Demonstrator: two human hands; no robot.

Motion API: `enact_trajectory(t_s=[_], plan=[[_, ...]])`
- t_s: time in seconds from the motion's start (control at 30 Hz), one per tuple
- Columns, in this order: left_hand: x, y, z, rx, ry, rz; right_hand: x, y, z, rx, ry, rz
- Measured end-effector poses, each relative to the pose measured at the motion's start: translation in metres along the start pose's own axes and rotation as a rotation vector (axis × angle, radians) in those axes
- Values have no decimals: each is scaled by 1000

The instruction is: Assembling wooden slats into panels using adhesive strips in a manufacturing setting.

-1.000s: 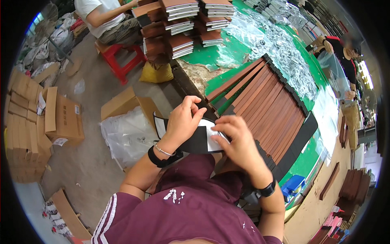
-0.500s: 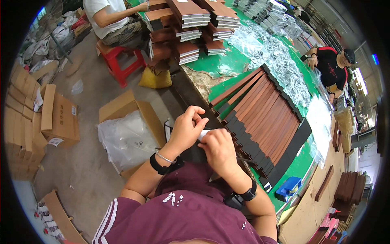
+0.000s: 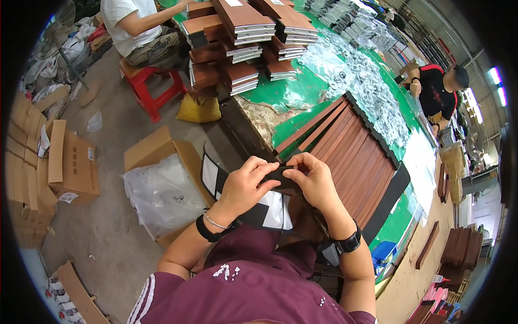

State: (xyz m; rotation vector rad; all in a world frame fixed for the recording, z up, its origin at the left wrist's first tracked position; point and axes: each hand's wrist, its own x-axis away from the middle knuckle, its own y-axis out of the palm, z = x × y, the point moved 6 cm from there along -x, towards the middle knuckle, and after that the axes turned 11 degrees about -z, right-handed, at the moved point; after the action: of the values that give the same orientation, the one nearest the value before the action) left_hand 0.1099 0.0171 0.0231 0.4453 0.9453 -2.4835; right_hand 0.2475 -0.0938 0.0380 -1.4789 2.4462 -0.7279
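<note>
My left hand (image 3: 244, 188) and my right hand (image 3: 314, 182) meet over my lap, both gripping a flat black and white card piece (image 3: 268, 210). The fingertips pinch its black top edge together. A black band sits on each wrist. Just beyond my hands, a row of long brown flat boxes (image 3: 356, 162) lies side by side on the green table (image 3: 280, 97), edged by black strips.
Stacks of brown boxes (image 3: 243, 38) stand at the table's far end, with clear plastic bags (image 3: 361, 75) spread beyond. A person in white sits on a red stool (image 3: 154, 86). Another person in black and red (image 3: 440, 89) works at right. An open carton with plastic (image 3: 162, 189) stands left of me.
My hands have drawn closer together on the card piece, and my right hand has shifted up to its top edge. The view has tilted slightly.
</note>
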Motion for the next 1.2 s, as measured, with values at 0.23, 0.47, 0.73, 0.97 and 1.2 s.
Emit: enact_trajectory(t_s=[0.23,0.47,0.73,0.97,1.2], plan=[[-18,1,-23,-16,-130,35,-25,-6,1,110,-153,20],[-42,22,-39,-19,-233,25,-47,-14,33,511,-180,176],[-57,35,-39,-145,-268,-52,-47,-11,36,547,-161,148],[-59,33,-39,-169,-307,-23,-47,-11,36,526,-175,157],[-60,35,-33,-327,-255,-21,-47,-11,34,523,-177,166]])
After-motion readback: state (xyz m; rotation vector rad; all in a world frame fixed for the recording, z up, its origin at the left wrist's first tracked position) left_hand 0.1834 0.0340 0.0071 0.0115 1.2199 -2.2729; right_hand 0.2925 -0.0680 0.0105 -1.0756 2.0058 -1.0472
